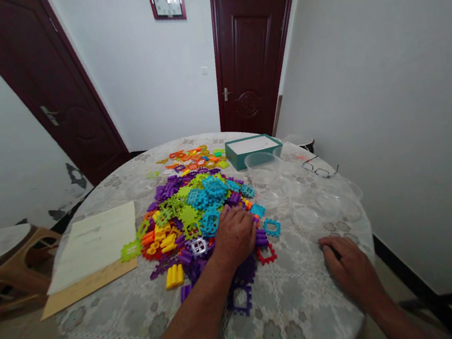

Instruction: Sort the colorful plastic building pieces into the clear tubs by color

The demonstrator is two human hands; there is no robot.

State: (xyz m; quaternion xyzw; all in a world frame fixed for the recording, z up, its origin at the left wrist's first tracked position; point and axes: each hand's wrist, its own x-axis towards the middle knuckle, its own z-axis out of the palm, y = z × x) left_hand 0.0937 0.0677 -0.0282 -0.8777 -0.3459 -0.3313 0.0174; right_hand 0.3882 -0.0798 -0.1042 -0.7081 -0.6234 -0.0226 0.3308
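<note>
My left hand (237, 234) rests on the near right side of a heaped pile of plastic building pieces, its fingers bent and close together. The fingertips are hidden, so what they hold does not show. Beside them are blue toothed pieces (209, 223), purple tube pieces (261, 237) and a silver window-like piece (198, 246). A red square frame (267, 254) and a blue one (272, 227) lie just right of the pile. My right hand (351, 267) lies on the tablecloth at the right, fingers loosely stretched, a dark gap or shadow between them.
Clear plastic bowls (266, 169) and eyeglasses (320, 168) are on the right of the round table. A green box (236, 157) stands behind the pile, near scattered orange pieces (177, 155). Paper (93, 241) and a wooden ruler (89, 288) lie left. A stool (5, 245) stands beside the table.
</note>
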